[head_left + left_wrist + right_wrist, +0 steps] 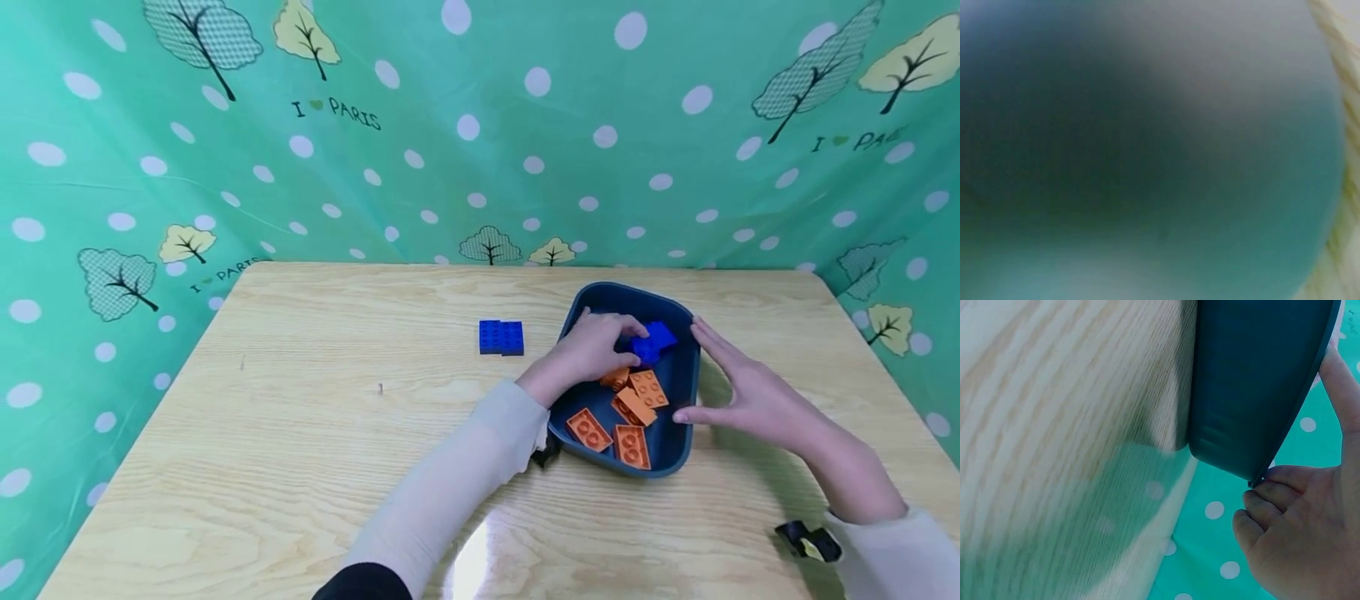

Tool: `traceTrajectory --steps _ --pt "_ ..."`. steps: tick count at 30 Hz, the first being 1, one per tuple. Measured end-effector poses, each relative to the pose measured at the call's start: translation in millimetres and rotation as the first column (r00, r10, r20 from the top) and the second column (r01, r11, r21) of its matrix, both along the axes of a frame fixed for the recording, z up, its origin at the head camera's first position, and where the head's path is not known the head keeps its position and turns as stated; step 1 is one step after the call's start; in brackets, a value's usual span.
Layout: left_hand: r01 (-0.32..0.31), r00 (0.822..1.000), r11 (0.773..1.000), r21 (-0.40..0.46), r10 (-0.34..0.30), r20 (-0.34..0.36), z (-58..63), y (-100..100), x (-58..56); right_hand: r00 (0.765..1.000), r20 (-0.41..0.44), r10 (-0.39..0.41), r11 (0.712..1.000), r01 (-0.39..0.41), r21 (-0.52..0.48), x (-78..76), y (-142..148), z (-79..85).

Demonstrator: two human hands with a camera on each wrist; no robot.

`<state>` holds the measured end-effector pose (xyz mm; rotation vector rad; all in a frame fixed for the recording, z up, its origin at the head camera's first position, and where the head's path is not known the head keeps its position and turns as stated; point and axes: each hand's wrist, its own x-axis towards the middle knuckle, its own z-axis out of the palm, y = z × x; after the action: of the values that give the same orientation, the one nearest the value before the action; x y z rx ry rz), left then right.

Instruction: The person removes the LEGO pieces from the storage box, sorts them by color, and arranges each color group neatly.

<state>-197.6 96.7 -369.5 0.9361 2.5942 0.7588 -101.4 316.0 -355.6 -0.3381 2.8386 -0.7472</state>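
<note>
Black cuff (365,583), nearest. My left hand (588,346): fingers pinch a blue brick (643,353) inside the navy bin (673,446). My right hand (757,400): fingers spread against its rim, likely steadying it. Two blue bricks (501,337): on desk (300,417).

1 bin (686,433): abt. 5 orange bricks (636,407) at 6 o'clock, abt. 2 blue bricks (661,335) at 1; outside, 2 loose blues (501,337) at 10.

In the head view, the near edge of the desk (262,458) was cut off, and the left hand (588,346) partly covered the left rim of the box (630,302) and one orange brick (617,380). The left wrist view was almost wholly blurred.
</note>
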Motion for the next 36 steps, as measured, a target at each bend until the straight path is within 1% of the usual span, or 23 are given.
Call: traceTrajectory --steps 2,3,6,8,10,13,16,18,20,23,27,32,36 --pt "0.005 1.000 0.994 0.108 -0.008 0.028 -1.0 -3 -0.5 1.000 0.002 -0.002 1.000 0.002 0.002 0.7 -1 -1.2" --pt "0.009 0.999 0.986 0.169 -0.016 0.044 -1.4 -5 -0.9 1.000 0.004 -0.002 1.000 0.002 0.001 0.9 -1 -1.7" --pt "0.014 0.995 0.944 0.328 -0.046 0.090 1.2 -15 -2.3 1.000 0.003 0.002 1.000 -0.002 0.000 0.4 -2 -2.7" --pt "0.023 0.991 0.916 0.401 -0.074 0.112 7.4 -23 -3.1 1.000 0.007 0.002 1.000 -0.002 0.003 -0.2 -2 -2.6" --pt "0.012 0.987 0.897 0.442 -0.081 0.139 16.5 -32 -3.6 1.000 0.012 0.000 1.000 0.000 0.001 -0.8 -1 -2.1" --pt "-0.023 0.986 0.879 0.476 -0.059 0.156 31.3 -50 -5.1 1.000 0.018 -0.003 1.000 0.003 -0.003 -1.7 -1 -1.4" --pt "-0.069 0.990 0.864 0.498 -0.004 0.144 41.1 -71 -7.8 1.000 0.016 -0.001 1.000 0.001 -0.005 -2.1 0 -1.3" --pt "-0.093 0.990 0.846 0.525 0.022 0.140 43.8 -86 -10.8 1.000 0.014 0.002 1.000 -0.002 -0.005 -2.2 0 -1.7" --pt "-0.126 0.988 0.836 0.534 0.060 0.140 43.7 -102 -13.9 1.000 0.013 0.004 1.000 -0.003 -0.005 -2.2 1 -2.3" --pt "-0.184 0.979 0.826 0.533 0.109 0.169 41.1 -125 -18.3 1.000 0.009 0.001 1.000 -0.001 0.002 -1.7 2 -2.9" --pt "-0.269 0.960 0.817 0.509 0.183 0.214 34.4 -153 -21.4 1.000 -0.001 -0.002 1.000 0.002 0.011 -0.9 3 -3.1" --pt "-0.357 0.931 0.796 0.488 0.262 0.253 19.5 -184 -22.7 1.000 0.003 -0.004 1.000 0.004 0.015 -1.3 2 -3.4" --pt "-0.400 0.914 0.790 0.464 0.308 0.263 6.8 -204 -22.2 1.000 0.005 -0.003 1.000 0.003 0.014 -1.7 1 -3.4"
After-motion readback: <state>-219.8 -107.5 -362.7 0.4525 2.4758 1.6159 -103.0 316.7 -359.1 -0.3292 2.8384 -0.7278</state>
